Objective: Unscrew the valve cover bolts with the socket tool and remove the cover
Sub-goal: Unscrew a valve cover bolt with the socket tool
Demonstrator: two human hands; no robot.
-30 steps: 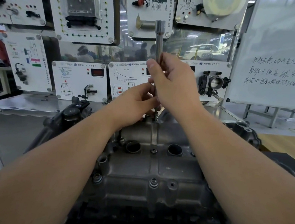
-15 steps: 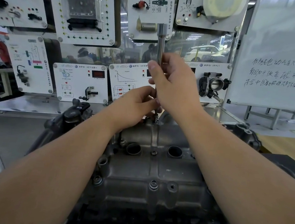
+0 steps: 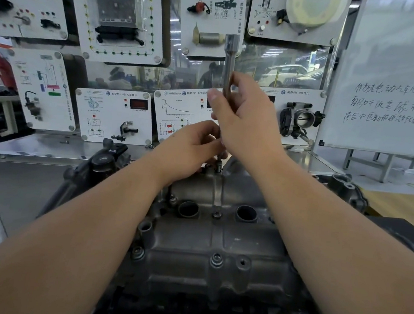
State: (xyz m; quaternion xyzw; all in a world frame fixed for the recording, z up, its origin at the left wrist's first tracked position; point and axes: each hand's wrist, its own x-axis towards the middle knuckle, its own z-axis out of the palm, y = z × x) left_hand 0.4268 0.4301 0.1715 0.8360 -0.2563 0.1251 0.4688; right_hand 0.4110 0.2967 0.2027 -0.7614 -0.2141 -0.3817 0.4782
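Training panels (image 3: 123, 16) behind; right hand (image 3: 243, 125) grips the upright socket tool (image 3: 229, 66), left hand (image 3: 191, 148) pinches its lower shaft over the valve cover (image 3: 216, 237).

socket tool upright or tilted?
Upright: the socket tool stands vertical in the right hand, tip down at the valve cover far edge.

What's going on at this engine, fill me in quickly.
A person is undoing bolts on a valve cover. The right hand grips the upright socket tool by its shaft, its lower end set on a bolt at the cover's far edge. The left hand pinches the tool low down, near that bolt. The cover sits on the engine, and bolts along its near edge are in place.
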